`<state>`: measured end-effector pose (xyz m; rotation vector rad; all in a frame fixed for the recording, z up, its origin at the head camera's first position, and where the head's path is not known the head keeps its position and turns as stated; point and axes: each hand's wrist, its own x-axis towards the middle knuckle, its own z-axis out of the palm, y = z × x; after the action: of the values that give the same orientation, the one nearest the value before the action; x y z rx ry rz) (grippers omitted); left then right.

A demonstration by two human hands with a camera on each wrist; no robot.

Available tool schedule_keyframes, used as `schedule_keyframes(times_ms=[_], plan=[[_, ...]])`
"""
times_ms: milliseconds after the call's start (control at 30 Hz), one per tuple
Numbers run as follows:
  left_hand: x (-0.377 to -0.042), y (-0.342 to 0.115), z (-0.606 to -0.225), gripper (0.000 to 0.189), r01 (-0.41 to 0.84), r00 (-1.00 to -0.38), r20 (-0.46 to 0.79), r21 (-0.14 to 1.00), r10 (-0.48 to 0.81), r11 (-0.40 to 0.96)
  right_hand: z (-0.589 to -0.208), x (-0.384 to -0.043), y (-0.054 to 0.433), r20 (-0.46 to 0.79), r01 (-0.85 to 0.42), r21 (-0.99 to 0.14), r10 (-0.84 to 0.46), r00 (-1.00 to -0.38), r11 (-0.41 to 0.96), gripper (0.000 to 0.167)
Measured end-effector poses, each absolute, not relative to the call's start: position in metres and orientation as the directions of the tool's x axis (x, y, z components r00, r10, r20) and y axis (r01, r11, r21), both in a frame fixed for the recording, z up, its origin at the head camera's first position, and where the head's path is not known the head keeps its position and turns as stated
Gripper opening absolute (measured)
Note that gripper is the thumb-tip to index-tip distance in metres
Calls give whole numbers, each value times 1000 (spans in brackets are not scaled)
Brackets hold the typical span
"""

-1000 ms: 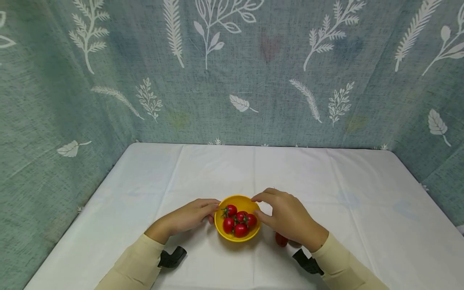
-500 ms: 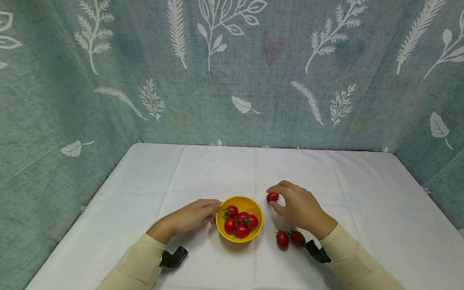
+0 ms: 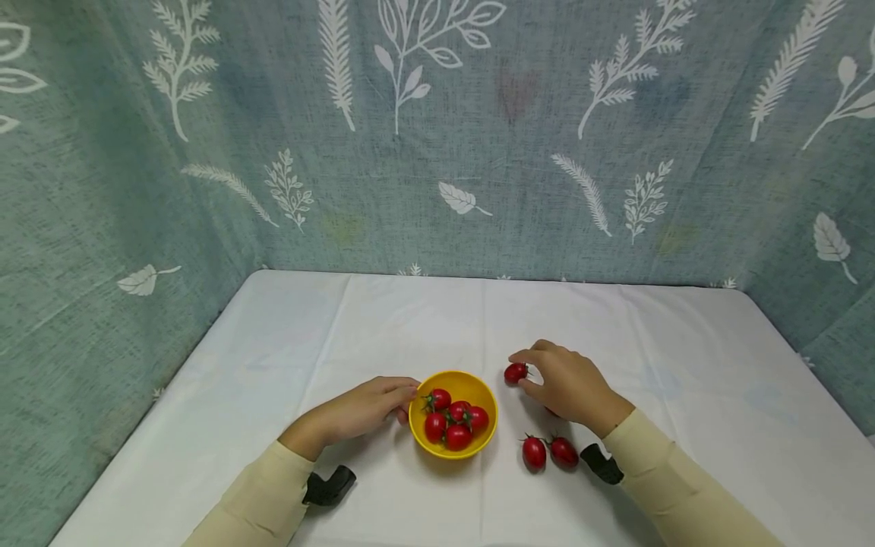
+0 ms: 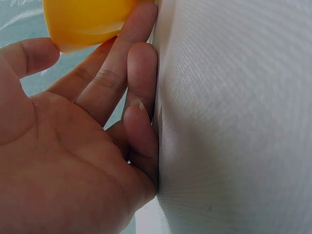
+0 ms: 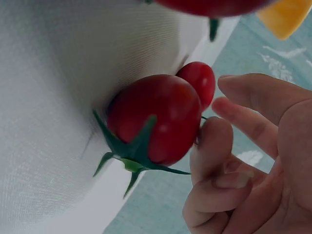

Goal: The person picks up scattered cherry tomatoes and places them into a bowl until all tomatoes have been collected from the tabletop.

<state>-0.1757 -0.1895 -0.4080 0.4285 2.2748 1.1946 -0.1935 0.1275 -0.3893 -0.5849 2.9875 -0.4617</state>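
My left hand (image 3: 369, 409) lies beside a yellow bowl (image 3: 422, 446), with thumb and forefingers touching its left side; in the left wrist view the thumb (image 4: 41, 56) and fairly straight fingers meet the bowl wall (image 4: 85, 22). Several red cherry tomatoes (image 3: 456, 435) sit in the bowl. To its right, my right hand (image 3: 570, 384) reaches around a cherry tomato (image 3: 515, 373) on the table. The right wrist view shows a gap between the fingertips and that tomato (image 5: 199, 80). A nearer tomato (image 5: 156, 117) with green sepals lies below the palm, mostly hidden from the head view.
Two more cherry tomatoes, one (image 3: 534, 453) left of the other (image 3: 563, 451), lie in front of the right hand. A white cloth covers the table (image 3: 383, 319). Behind it hangs a green-grey curtain (image 3: 506, 220) with white leaf patterns. Black straps (image 3: 330, 486) circle both wrists.
My right hand has moved from the bowl's right rim to the tomato at the far right of the bowl, uncovering the two tomatoes in front. My left hand stays at the bowl.
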Motion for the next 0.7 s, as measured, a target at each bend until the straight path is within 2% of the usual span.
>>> schedule_keyframes(times_ms=[700], plan=[[-176, -189, -408, 40, 28, -804, -307, 836, 509, 549, -393, -196, 123, -40, -351, -299, -380, -924, 887, 34]])
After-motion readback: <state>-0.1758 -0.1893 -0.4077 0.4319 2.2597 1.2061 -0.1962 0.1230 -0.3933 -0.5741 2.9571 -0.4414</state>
